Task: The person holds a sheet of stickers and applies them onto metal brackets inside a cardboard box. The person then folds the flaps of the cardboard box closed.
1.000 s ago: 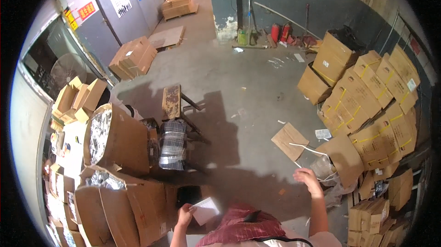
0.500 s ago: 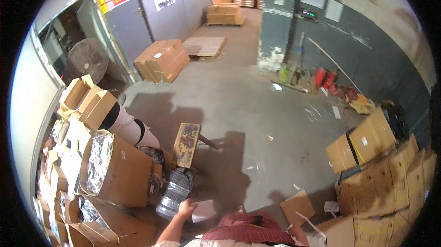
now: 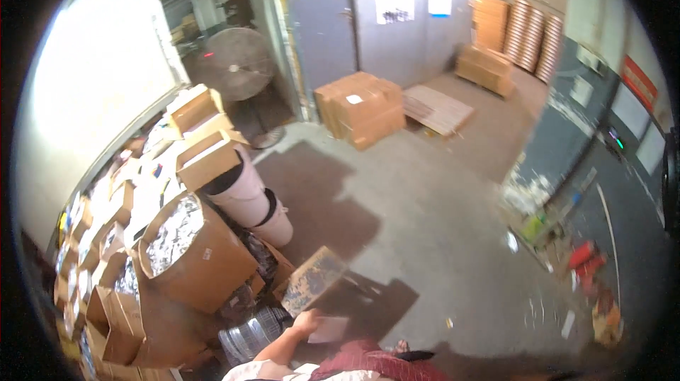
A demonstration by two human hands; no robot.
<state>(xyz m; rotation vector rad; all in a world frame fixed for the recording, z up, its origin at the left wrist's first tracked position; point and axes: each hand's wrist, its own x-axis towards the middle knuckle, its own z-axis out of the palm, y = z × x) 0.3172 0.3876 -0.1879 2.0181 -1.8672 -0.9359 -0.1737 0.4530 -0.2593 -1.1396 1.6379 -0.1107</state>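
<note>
Head view: you have a white sheet (image 3: 331, 330) grasped at its edge in the fingers of your left hand (image 3: 306, 322) — just on your side of the worn bench (image 3: 316, 276). Your right hand is out of view; I cannot tell its fingers' state. Left of the bench lie a dark taped bundle (image 3: 249, 340) and an open carton (image 3: 216, 268); well beyond it — stacked brown boxes (image 3: 375, 122).

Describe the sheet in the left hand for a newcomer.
Find the big open carton of silvery material at left. Right of it is a worn-topped bench. Just below that in view, the left hand grips the white sheet, flat and pale unlike the dark wrapped bundle.
</note>
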